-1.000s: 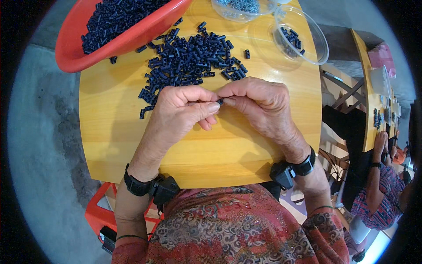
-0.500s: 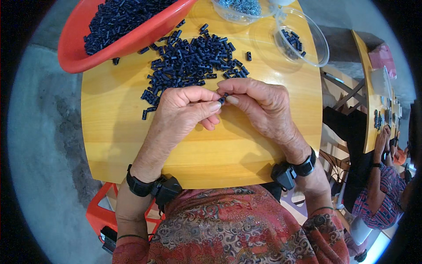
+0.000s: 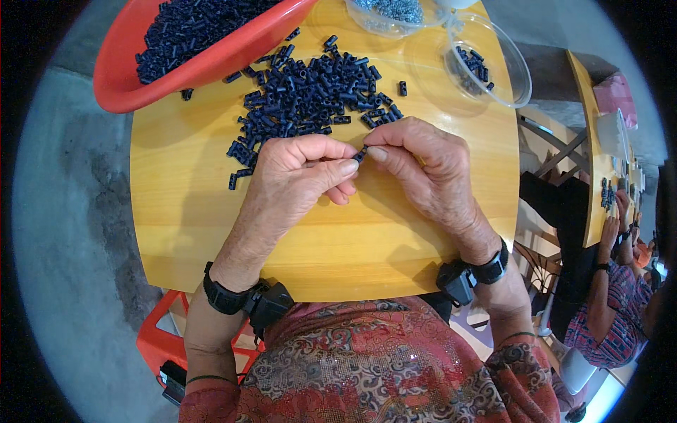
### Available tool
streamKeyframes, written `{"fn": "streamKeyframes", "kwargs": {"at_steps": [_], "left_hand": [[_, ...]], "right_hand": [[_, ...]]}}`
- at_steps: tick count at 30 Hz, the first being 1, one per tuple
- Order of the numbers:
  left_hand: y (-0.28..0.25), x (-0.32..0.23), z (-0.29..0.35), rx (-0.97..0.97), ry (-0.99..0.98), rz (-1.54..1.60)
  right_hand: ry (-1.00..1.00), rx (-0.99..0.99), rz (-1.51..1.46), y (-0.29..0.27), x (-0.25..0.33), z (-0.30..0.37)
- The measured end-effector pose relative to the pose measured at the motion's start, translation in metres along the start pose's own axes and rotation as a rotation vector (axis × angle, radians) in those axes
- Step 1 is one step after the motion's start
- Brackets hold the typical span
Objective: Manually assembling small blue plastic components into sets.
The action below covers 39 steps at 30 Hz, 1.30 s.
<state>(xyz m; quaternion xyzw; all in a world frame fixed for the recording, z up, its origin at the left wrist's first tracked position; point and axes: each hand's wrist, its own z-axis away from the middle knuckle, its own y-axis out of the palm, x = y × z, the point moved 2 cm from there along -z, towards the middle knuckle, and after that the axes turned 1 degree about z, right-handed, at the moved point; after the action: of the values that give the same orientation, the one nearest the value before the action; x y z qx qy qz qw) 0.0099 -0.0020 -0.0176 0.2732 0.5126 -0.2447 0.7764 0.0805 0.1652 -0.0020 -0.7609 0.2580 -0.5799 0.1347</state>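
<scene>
My left hand (image 3: 300, 166) pinches a small black plastic part (image 3: 360, 154) between thumb and forefinger, just above the table. The thumb and forefinger of my right hand (image 3: 427, 166) are closed at the part's far right end. Whatever they hold there is too small to make out. Just beyond both hands spreads a loose pile of short black tubular plastic parts (image 3: 303, 99), some showing round holes.
A red basin (image 3: 211, 65) full of similar black parts stands at the far left. A clear tub (image 3: 384, 28) holds shiny small metal pieces; another clear tub (image 3: 518, 77) holds a few black parts. At the right, a co-worker (image 3: 610, 310) sits at another table.
My right hand has shifted slightly right, and its fingertips sit a little farther from my left fingertips. More of the black part shows between them. My left hand has barely moved.
</scene>
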Motion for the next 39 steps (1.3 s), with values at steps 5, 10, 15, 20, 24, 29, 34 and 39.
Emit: {"fn": "streamKeyframes", "kwargs": {"at_steps": [5,10,15,20,24,29,34,39], "left_hand": [[0.001,0.0,0.001,0.003,-0.021,-0.025],[0.002,-0.001,0.002,-0.01,-0.015,0.001],[0.001,-0.002,0.002,0.003,-0.042,0.054],[0.0,-0.002,0.002,0.022,-0.035,0.038],[0.0,-0.002,0.002,0.018,-0.035,0.031],[-0.002,-0.003,0.001,0.017,-0.042,0.034],[-0.004,-0.003,0.001,0.019,-0.045,0.053],[-0.001,-0.005,0.003,-0.01,-0.048,0.036]], "right_hand": [[-0.094,-0.045,0.053,0.003,0.0,0.002],[-0.139,-0.059,0.088,0.005,0.002,0.002],[-0.066,-0.057,0.027,0.005,0.0,0.004],[0.084,-0.01,-0.063,0.004,0.001,0.003],[0.097,-0.013,-0.076,0.004,-0.002,0.004],[0.108,-0.023,-0.089,0.004,-0.003,0.004],[-0.001,-0.008,-0.026,0.0,0.001,0.002],[-0.242,0.056,0.236,0.0,0.009,-0.002]]}}
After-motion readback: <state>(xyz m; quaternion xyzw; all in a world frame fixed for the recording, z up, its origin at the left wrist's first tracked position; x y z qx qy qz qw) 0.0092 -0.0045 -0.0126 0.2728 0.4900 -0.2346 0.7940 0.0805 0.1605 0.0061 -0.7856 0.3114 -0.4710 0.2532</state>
